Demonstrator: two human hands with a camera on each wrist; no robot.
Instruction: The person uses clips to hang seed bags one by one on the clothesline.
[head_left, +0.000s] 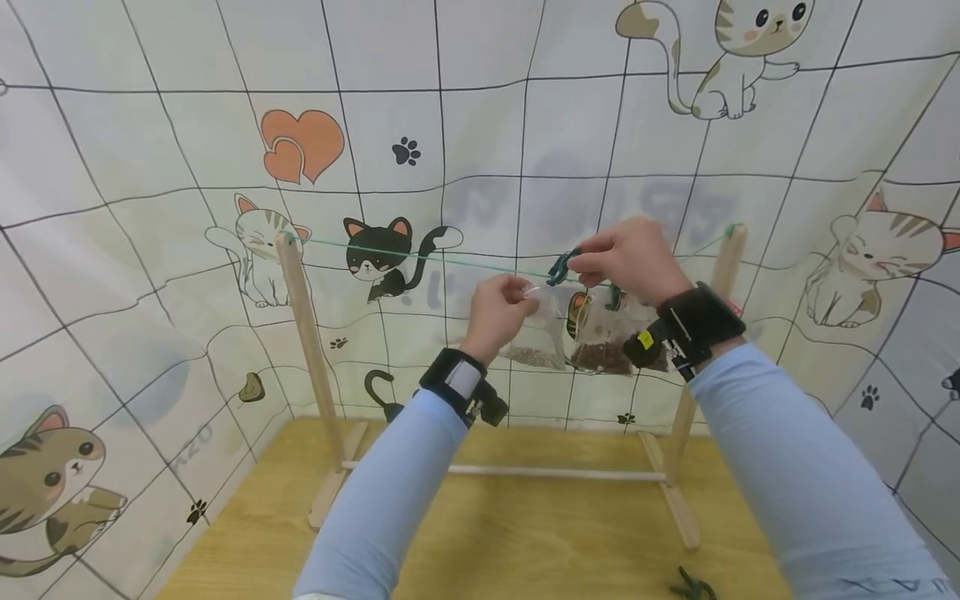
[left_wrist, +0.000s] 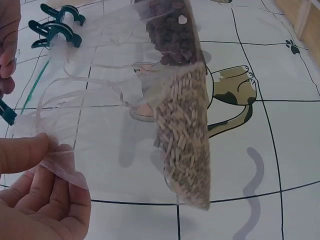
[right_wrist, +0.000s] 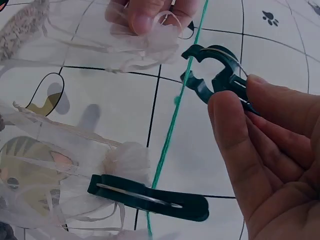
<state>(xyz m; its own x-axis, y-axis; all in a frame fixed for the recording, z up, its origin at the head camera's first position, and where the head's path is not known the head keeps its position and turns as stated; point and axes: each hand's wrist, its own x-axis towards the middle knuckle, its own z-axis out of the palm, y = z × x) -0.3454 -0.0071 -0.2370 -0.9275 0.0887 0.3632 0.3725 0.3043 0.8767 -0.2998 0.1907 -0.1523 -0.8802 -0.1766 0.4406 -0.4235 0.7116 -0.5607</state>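
Observation:
My left hand (head_left: 498,310) pinches the gathered top of a sheer drawstring pouch (left_wrist: 117,165). Pale pellets (left_wrist: 185,135) fill its bottom end. Between thumb and fingers, my right hand (head_left: 636,260) squeezes a dark green clip (right_wrist: 224,53), and its jaws stand spread at the green string (right_wrist: 170,125). The pinched pouch top is close to the string, just beside that clip. Another sheer pouch, with dark brown pieces (left_wrist: 172,35) inside, hangs from the string by a second green clip (right_wrist: 150,197). More of the hanging pouches is partly hidden behind my right wrist.
Two wooden posts (head_left: 303,333) hold the string at its ends, joined low down by a white rod (head_left: 555,473). The stand is on a wooden table (head_left: 525,533). A loose green clip (head_left: 694,587) lies near the front edge. Cat-print cloth (head_left: 480,133) hangs behind.

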